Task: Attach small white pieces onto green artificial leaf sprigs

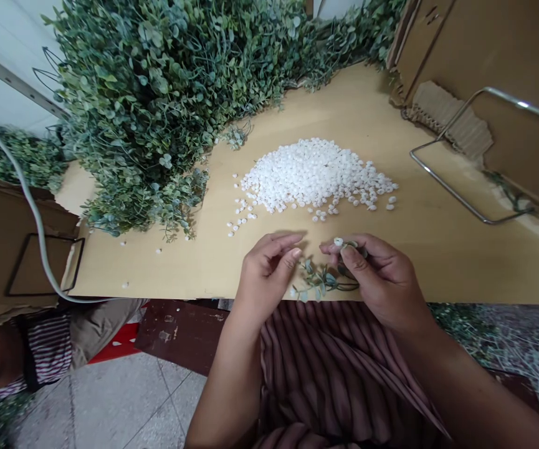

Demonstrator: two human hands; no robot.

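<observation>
Head view: R hand (381, 274) is closed in a pinch, thumb against fingers, w/ a small leafy sprig (318, 280) in its grip; 1 white bead (338, 241) shows right at the thumb & fingertips. Can't tell if the bead is on a stem or just pinched. L hand (267, 271) is part open, thumb & index w/ a narrow gap btwn them, nothing visible in it; inner side of the fingers is hidden, so can't rule out something tiny.

Sprig lies btwn the 2 hands, near the table (456, 268) edge, long axis approx. side to side: held end at R hand, free leafy end pointing L, its tip just below L thumb. R hand is nearer, in contact; L fingertips are just beside the leaves, prob. not touching. Bead sits on the R hand's L-facing side, a bit farther out than the leaves, facing the L fingertips across a short gap.

Pose: both forearms come up from the bottom & angle inward, wrists by the table edge, L fingers pointing R, R fingers pointing L. Bead pile (316, 174) is straight beyond both hands; big foliage heap (157, 93) is farther out, to the L.
</observation>
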